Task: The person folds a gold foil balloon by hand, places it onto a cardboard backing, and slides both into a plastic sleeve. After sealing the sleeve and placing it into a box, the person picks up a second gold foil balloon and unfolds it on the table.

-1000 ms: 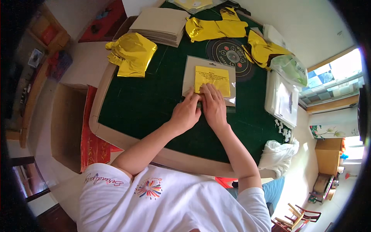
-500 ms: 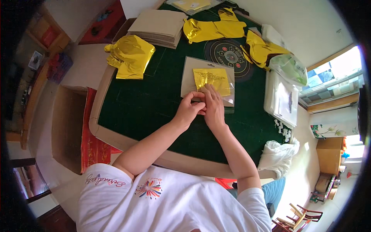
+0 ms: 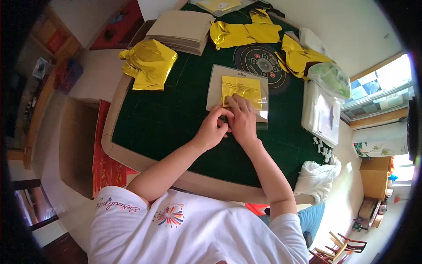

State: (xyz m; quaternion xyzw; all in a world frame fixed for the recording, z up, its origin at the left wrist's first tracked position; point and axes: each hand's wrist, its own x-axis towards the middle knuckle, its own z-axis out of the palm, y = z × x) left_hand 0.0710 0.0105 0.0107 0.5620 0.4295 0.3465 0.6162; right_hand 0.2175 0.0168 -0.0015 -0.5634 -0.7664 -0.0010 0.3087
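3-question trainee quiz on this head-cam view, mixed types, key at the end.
1. Multiple choice: what colour is the folded foil sheet partly covered by the fingers of the right hand?
A) silver
B) gold
C) red

2. True or false: the stack of beige cardboard sheets lies to the left of the round black mat.

3. Fill in: the open cardboard box with a red side stands to the ____ of the green-topped table.

Key: 1. B; 2. True; 3. left
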